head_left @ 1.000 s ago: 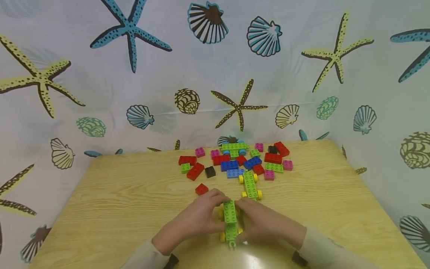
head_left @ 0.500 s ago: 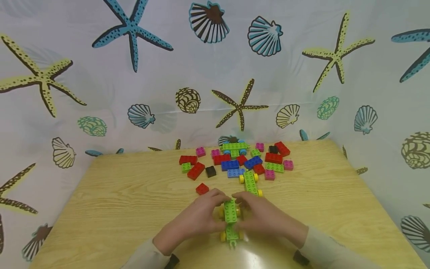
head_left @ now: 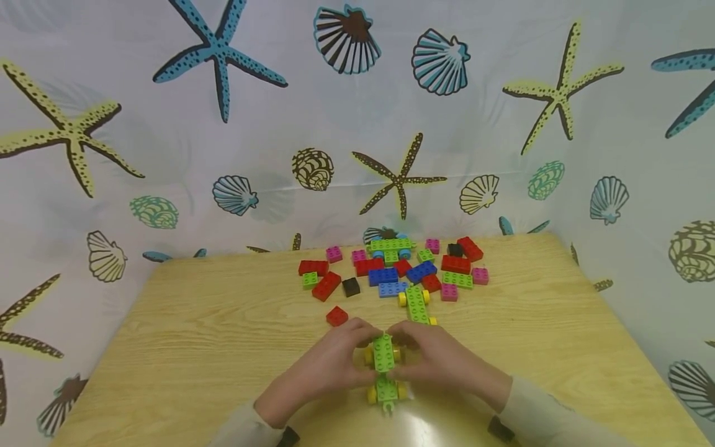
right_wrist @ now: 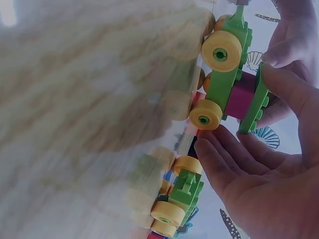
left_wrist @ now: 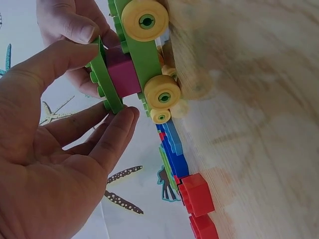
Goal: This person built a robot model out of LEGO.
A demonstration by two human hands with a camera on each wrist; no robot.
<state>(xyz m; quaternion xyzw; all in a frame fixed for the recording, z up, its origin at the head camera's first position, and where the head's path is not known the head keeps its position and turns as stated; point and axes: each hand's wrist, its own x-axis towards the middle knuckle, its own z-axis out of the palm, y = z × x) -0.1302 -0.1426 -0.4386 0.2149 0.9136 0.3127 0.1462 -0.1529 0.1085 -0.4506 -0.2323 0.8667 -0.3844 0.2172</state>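
Observation:
A green toy-car base (head_left: 386,392) with yellow wheels stands on the table in front of the person. A magenta brick (left_wrist: 124,77) sits on its studs, and a flat green brick (head_left: 383,352) lies on top of that. The left hand (head_left: 329,357) pinches the flat brick between thumb and fingers at its two ends, from the left side. From the right, the right hand (head_left: 438,360) holds the same brick, its thumb at the near end and a fingertip at the far end, as the right wrist view shows. The magenta brick is hidden in the head view.
Beyond the right hand stands a second green car base (head_left: 416,303) with yellow wheels. Farther back is a green base with blue wheels (head_left: 391,245). Around it lie several loose bricks, among them a red brick (head_left: 337,316) and a black brick (head_left: 350,286). A patterned cloth hangs behind.
The right thumb has moved up from beside the car base's near wheel to the flat green brick's near end. The left hand and the car base have stayed nearly in place.

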